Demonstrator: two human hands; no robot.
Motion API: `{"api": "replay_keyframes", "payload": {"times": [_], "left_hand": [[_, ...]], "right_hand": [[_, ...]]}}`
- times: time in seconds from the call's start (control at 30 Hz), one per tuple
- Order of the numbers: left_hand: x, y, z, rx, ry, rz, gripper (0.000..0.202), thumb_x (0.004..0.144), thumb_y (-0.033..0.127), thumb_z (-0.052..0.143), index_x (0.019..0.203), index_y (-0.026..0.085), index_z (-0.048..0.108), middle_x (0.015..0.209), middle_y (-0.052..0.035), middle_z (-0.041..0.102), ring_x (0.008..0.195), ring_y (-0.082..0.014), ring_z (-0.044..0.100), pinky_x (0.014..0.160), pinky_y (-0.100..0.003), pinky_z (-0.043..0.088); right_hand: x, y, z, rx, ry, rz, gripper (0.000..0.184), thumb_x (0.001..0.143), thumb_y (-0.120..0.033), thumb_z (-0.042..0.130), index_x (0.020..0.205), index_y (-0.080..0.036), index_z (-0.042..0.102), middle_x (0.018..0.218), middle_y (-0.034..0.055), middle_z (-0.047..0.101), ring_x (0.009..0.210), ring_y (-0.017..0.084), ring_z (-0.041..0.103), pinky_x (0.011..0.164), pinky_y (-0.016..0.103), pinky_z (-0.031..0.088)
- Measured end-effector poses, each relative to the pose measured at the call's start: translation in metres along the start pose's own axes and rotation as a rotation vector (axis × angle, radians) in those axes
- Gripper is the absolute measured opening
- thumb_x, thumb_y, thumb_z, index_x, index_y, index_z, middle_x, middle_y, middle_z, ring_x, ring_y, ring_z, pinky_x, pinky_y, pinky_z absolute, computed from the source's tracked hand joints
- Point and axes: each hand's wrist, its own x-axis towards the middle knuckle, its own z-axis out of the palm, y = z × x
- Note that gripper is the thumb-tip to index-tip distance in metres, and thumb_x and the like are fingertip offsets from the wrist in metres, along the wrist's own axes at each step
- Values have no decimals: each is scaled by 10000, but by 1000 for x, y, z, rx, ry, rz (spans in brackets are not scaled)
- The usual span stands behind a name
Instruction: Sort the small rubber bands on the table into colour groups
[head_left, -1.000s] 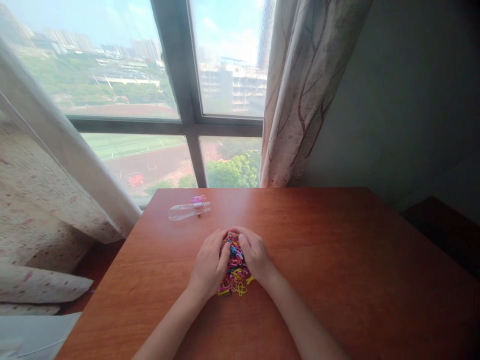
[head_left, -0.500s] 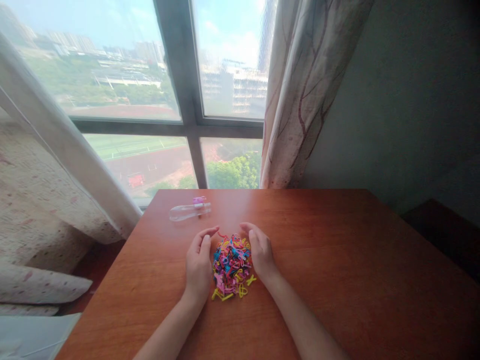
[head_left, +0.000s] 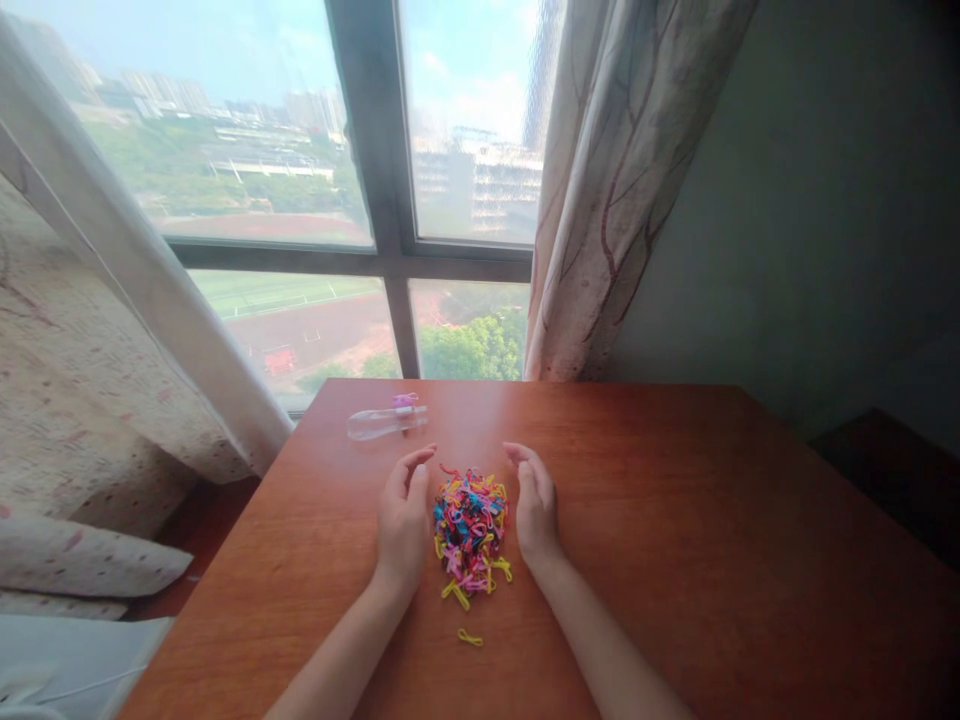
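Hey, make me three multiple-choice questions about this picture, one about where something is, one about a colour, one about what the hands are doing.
1. Where does the clear bottle lie on the table?
A. Far side, left of the hands
B. Right edge
C. Under the pile

2. What colour is the lone band lying apart, nearer the person than the pile of rubber bands?
A. Blue
B. Yellow
C. Black

3. How are the left hand and right hand placed?
A. Squeezing the pile in fists
B. Lifted high above the table
C. Open, one at each side of the pile

Answers: 1 A, it lies near the window edge; 2 B, the stray loop looks yellow; 3 C, both palms face the pile, holding nothing.
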Motion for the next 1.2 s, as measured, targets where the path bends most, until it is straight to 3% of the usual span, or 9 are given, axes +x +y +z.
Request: {"api": "replay_keyframes", "payload": {"times": [0.17, 0.27, 0.47, 0.53, 0.63, 0.8, 0.9, 1.0, 1.2], "left_hand": [[29, -10, -13, 198, -217, 127, 239, 813, 321, 583, 949, 189, 728, 1079, -106, 727, 1078, -299, 620, 1058, -518, 410], [26, -9, -9, 256, -320, 214, 218, 808, 275, 583, 942, 220, 746, 1120, -98, 719, 1115, -301, 596, 1082, -516, 384], [12, -4, -11, 247, -454, 273, 268, 879, 261, 519, 1057, 241, 719, 1088, -64, 741, 1041, -236, 657, 978, -409, 499], [13, -5, -15, 235, -433, 253, 274, 898, 276, 494, 1053, 208, 709, 1051, -82, 749, 978, -227, 688, 904, -379, 542], [16, -8, -19, 222, -370, 221, 295, 910, 304, 472, 1055, 165, 688, 985, -98, 757, 870, -216, 719, 786, -342, 580], [22, -13, -25, 256, -270, 235, 283, 884, 316, 497, 1048, 177, 681, 950, -78, 750, 782, -194, 710, 708, -309, 577], [27, -18, -32, 315, -199, 264, 268, 873, 287, 489, 1044, 193, 672, 1012, -75, 732, 805, -188, 694, 694, -292, 565], [37, -23, -41, 398, -111, 293, 267, 862, 263, 487, 1051, 200, 664, 1026, -70, 717, 809, -197, 679, 716, -306, 552], [62, -25, -59, 598, 114, 352, 314, 849, 269, 500, 1112, 167, 637, 1109, -140, 637, 1105, -322, 573, 1009, -470, 420]], "right_hand": [[21, 5, -6, -189, -244, -151, 373, 855, -182, 395, 1077, -182, 695, 1065, 88, 719, 1003, 222, 652, 930, 369, 507], [18, -3, -1, -223, -341, -223, 356, 813, -145, 451, 1053, -195, 710, 1036, 80, 715, 1009, 228, 626, 960, 373, 482], [5, -15, -6, -256, -539, -348, 392, 896, -157, 424, 1238, -212, 608, 1162, 71, 673, 1097, 203, 601, 994, 359, 474], [2, -15, -13, -274, -527, -341, 409, 920, -253, 496, 1324, -212, 542, 1280, 91, 621, 1196, 219, 566, 1047, 384, 446], [-10, -19, -26, -387, -534, -412, 660, 873, -448, 631, 1448, -210, 415, 1495, 140, 432, 1397, 291, 379, 1148, 483, 328], [-55, -33, -42, -516, -715, -649, 1041, 697, -647, 736, 1537, -253, 262, 1599, 142, 249, 1473, 380, 187, 1176, 618, 173], [-72, -39, -43, -593, -777, -679, 985, 678, -565, 779, 1503, -252, 343, 1596, 131, 264, 1467, 389, 204, 1173, 634, 169], [-72, -40, -39, -649, -738, -665, 905, 685, -458, 794, 1470, -238, 401, 1591, 130, 278, 1462, 386, 220, 1167, 632, 206], [-54, -29, -24, -676, -628, -714, 786, 756, -309, 739, 1466, -249, 408, 1547, 113, 379, 1440, 362, 288, 1169, 620, 233]]}}
